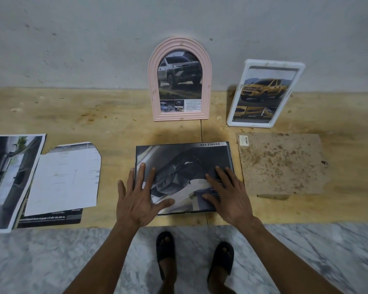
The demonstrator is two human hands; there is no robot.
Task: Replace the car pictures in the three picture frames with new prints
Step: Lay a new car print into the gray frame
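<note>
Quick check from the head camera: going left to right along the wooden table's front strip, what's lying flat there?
Large car print → white cut sheet → black frame with dark car print, both hands pressing on it → brown backing board.

Dim, flat indoor light (soft shadows), wide-angle bending and blur at edges

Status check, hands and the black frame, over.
Left hand, right hand open, flat on dark car print in black rectangular frame. Brown backing board lies right, apart. Nothing blocking.
</note>
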